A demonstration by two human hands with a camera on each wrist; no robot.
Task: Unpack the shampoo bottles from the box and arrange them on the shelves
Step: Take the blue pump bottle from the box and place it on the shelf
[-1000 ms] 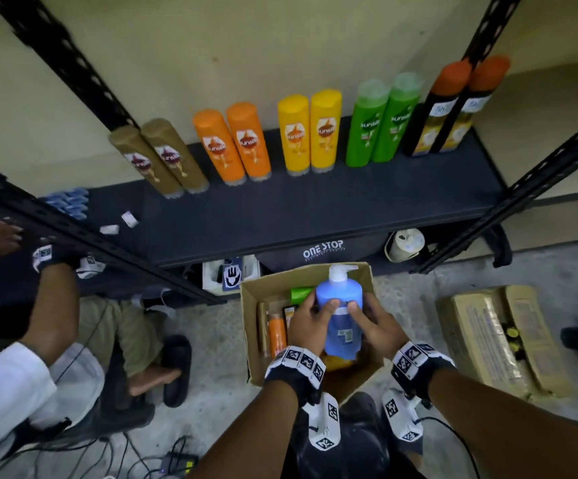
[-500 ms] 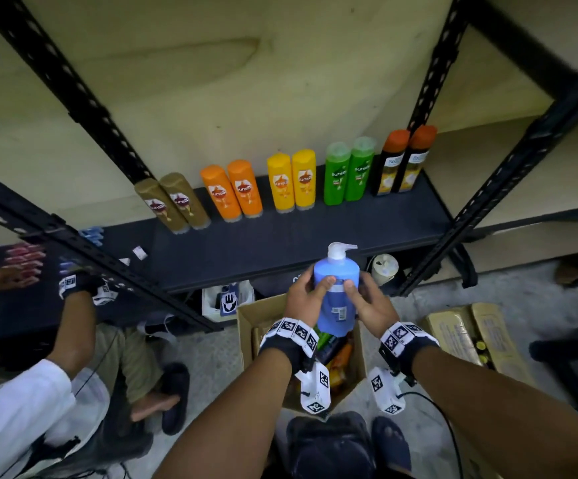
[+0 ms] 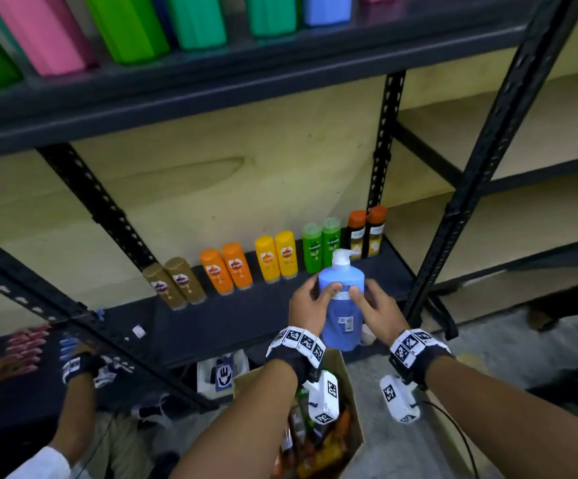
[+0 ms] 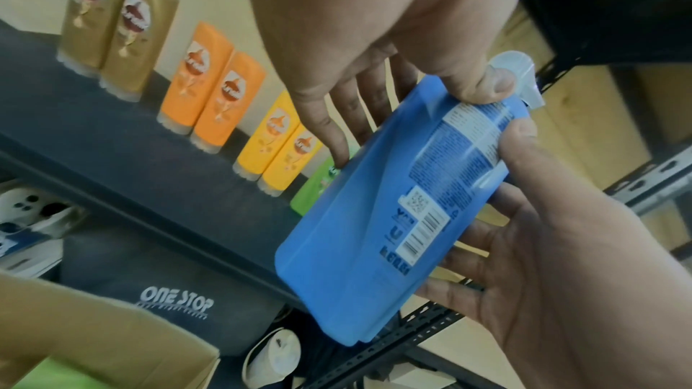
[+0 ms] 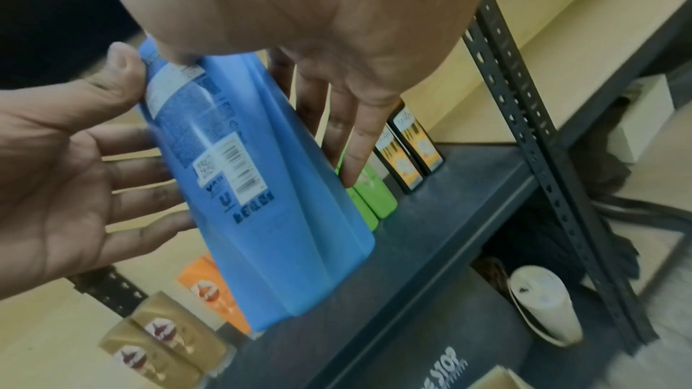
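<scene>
**A:** Where is the bottle, and who has it?

**B:** A blue pump bottle [image 3: 341, 305] hangs upright in mid-air at the centre of the head view. It is above the open cardboard box [image 3: 354, 428] at bottom centre. Both hands grip it, the left hand [image 3: 310, 300] on its left side and the right hand [image 3: 375, 307] on its right.

**A:** How are the hands set?

**B:** Each thumb presses the barcode side near the top, which faces the wearer. In the wrist views the fingers [image 4: 322, 126] spread flat behind the body. The palms face each other, and the forearms rise from the bottom edge of the frame.

**A:** Where should it go?

**B:** Probably on a shelf, though I cannot tell which one. The lower shelf [image 3: 246, 323] lies just behind the bottle, with paired bottles lined along its back. The green pair [image 3: 320, 248] stands directly behind the pump. The upper shelf [image 3: 280, 74], across the top of the frame, carries larger, blurred bottles.

**A:** How is this done well?

**B:** In my judgement, keep it upright in both hands, clear the shelf's front edge and land the base flat. Then turn it so the barcode faces the wall. Leave room beside the green pair, since the pump head [image 3: 342, 255] juts sideways.
</scene>
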